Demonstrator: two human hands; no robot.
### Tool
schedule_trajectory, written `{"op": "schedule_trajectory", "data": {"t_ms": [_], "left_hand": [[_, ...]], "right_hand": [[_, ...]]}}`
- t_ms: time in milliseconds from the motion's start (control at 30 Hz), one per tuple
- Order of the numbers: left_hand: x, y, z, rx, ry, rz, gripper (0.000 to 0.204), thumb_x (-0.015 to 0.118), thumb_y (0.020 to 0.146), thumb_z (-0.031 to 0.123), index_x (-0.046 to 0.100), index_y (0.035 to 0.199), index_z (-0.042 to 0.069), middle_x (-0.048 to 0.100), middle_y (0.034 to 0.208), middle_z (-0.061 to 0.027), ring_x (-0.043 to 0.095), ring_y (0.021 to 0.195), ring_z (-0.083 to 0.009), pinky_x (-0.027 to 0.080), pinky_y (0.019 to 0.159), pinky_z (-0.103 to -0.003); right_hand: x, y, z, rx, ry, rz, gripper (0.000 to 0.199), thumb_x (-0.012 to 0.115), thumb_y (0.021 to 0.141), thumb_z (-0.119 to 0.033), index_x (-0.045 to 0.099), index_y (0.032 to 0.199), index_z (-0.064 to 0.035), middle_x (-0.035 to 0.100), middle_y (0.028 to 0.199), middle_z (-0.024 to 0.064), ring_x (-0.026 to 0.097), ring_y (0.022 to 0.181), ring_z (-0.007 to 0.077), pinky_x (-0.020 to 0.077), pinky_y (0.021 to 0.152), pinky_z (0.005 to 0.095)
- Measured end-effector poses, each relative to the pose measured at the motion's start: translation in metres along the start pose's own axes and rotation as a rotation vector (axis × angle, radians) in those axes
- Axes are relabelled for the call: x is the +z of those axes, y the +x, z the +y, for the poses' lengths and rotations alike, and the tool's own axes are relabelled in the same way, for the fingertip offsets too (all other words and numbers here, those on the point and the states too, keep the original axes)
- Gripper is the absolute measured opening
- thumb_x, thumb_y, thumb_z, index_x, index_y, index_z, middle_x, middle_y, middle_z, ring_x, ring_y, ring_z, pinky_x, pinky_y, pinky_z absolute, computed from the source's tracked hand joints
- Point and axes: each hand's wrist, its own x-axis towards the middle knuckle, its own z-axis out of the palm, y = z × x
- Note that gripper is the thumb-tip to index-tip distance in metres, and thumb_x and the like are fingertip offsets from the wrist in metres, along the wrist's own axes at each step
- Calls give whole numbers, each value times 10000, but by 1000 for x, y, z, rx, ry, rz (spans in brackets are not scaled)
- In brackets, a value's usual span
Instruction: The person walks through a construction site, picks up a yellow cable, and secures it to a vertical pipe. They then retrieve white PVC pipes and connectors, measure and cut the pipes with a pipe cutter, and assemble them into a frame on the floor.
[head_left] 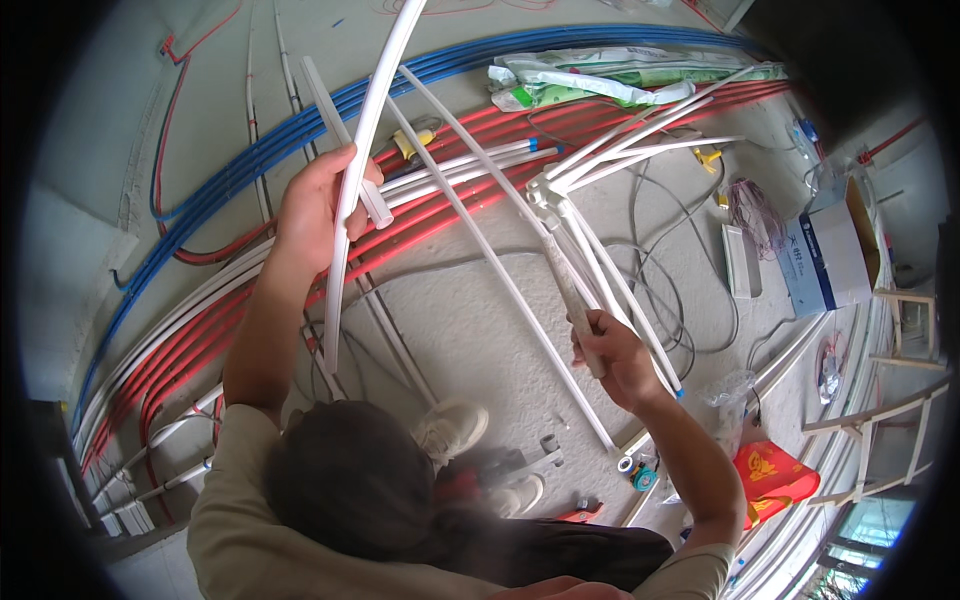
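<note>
My left hand (312, 205) is closed around a long white plastic pipe (372, 110), which is raised and tilted. A shorter pale trunking strip (325, 100) crosses behind that pipe at the same hand. On the right, my right hand (618, 358) grips a pale, dirt-speckled handle (572, 290). Its upper end meets a cluster of white pipe fittings (545, 192), and I cannot tell if they are joined. Several white pipes spread from around that cluster. A long thin white pipe (500, 265) slants across the floor between my hands.
Red pipes (430, 225) and blue pipes (255, 160) curve along the floor. Beyond them lies green-and-white plastic wrapping (610, 75). An open cardboard box (825, 255), a red bag (775, 480) and a wooden frame (865, 435) stand right. Grey cable (690, 345) loops nearby. My shoes (450, 430) are below.
</note>
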Motion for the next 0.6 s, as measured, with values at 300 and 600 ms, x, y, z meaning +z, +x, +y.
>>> {"op": "schedule_trajectory", "data": {"t_ms": [300, 600], "left_hand": [[-8, 13, -10, -49, -32, -101, 433, 524, 1010, 406, 668, 877, 19, 583, 604, -83, 477, 391, -175, 359, 371, -296], [-20, 2, 2, -21, -19, -65, 437, 551, 975, 447, 672, 857, 44, 543, 561, -71, 450, 388, -168, 327, 397, -312]], "right_hand": [[-21, 0, 60, 232, -202, -72, 458, 683, 962, -141, 533, 1323, 98, 693, 955, 128, 669, 723, 169, 552, 629, 289], [-4, 10, 60, 530, -245, -73, 292, 658, 982, -206, 650, 1200, -13, 644, 849, 48, 496, 588, 78, 381, 491, 241]]}}
